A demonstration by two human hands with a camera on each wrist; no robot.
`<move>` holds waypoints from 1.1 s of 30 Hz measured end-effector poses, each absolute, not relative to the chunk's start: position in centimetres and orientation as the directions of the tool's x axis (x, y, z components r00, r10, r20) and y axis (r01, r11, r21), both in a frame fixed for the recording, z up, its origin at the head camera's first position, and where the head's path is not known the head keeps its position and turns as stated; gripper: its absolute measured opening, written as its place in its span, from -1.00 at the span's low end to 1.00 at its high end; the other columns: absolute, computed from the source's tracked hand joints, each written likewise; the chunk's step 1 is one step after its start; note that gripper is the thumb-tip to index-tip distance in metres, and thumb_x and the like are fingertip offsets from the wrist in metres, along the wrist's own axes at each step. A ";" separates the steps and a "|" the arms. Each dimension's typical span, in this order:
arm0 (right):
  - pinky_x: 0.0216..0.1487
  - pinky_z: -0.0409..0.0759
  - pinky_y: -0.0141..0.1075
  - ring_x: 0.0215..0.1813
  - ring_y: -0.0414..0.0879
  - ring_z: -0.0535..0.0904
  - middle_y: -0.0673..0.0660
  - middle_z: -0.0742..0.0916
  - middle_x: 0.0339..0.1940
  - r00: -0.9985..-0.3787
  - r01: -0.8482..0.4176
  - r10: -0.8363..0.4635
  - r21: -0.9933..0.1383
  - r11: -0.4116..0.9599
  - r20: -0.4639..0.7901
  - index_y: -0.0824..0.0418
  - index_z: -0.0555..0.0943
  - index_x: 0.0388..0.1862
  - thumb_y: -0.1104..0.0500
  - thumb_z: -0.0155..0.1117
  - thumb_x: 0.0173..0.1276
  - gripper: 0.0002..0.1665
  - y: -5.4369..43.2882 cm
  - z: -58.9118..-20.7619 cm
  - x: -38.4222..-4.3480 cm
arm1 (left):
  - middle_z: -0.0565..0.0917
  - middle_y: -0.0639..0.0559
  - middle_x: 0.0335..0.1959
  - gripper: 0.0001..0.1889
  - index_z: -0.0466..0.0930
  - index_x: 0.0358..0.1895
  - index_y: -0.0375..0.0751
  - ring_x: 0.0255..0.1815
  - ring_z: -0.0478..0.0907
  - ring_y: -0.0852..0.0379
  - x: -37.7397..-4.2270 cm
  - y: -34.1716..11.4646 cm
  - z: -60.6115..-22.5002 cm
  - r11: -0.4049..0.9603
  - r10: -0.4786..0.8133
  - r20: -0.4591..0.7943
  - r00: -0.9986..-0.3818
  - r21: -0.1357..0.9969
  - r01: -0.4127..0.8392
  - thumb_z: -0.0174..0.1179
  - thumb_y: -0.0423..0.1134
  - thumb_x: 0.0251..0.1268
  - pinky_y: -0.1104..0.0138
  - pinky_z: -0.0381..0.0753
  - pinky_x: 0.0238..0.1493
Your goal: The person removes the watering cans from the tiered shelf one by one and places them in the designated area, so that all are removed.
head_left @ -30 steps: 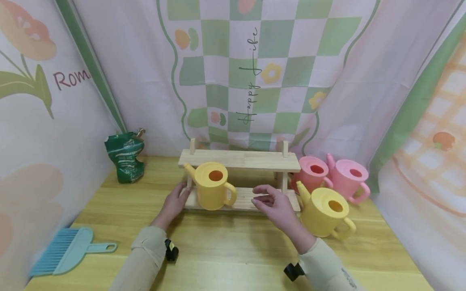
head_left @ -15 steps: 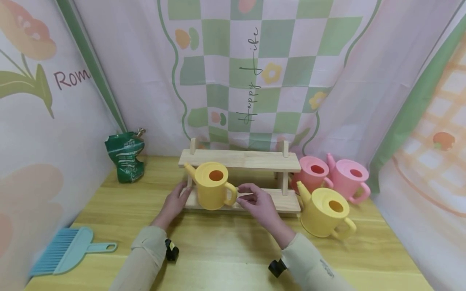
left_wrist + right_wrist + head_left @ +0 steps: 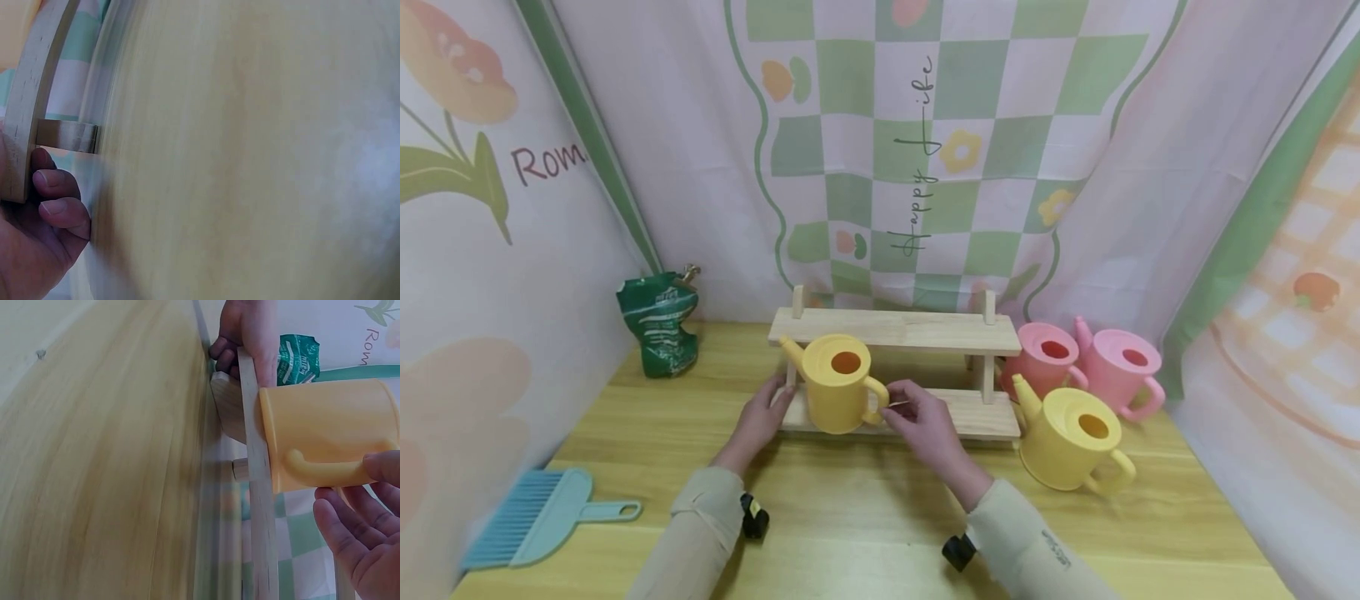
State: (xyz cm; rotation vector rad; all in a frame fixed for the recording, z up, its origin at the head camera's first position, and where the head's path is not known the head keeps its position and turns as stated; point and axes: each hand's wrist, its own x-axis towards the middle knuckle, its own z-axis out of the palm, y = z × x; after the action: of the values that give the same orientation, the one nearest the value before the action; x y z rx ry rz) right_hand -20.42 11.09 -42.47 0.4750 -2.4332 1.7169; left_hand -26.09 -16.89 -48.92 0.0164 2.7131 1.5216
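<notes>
A yellow watering can [image 3: 837, 392] stands upright on the lower board of a two-tier wooden shelf [image 3: 895, 330], its spout to the left. My right hand [image 3: 925, 425] is at its handle; in the right wrist view the thumb and fingers [image 3: 345, 534] pinch the handle [image 3: 328, 474] from both sides. At the left end of the lower board, my left hand [image 3: 760, 418] grips the shelf, with fingers [image 3: 62, 212] curled under the board in the left wrist view. A second yellow watering can [image 3: 1063, 442] stands on the table right of the shelf.
Two pink watering cans, one nearer the shelf [image 3: 1037, 367] and one farther right [image 3: 1116, 367], stand behind the second yellow one. A green bag [image 3: 658, 325] sits at the back left. A blue brush [image 3: 550, 517] lies at the front left of the table [image 3: 850, 533].
My right hand has moved left along the shelf to the yellow watering can's handle and closed on it. The left hand and the watering cans have stayed in place.
</notes>
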 end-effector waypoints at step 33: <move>-0.21 0.70 -0.35 -0.19 -0.02 0.74 0.15 0.74 -0.21 -0.899 -0.437 -0.164 -0.822 0.366 0.406 0.20 0.63 -0.10 0.40 0.35 0.27 -0.75 12.3 -42.1 -18.5 | 0.35 -0.25 0.40 -0.47 0.30 0.38 -0.13 0.41 0.23 -0.27 -26.0 -16.9 -49.0 0.533 0.027 0.020 -0.999 0.846 0.032 -0.10 0.10 0.53 -0.17 0.21 0.37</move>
State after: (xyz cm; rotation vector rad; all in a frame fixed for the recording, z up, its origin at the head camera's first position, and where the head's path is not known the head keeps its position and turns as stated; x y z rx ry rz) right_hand -18.52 12.35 -42.05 0.5354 -2.3735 1.5477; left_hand -26.03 -16.91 -48.97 0.0531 2.7539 1.5196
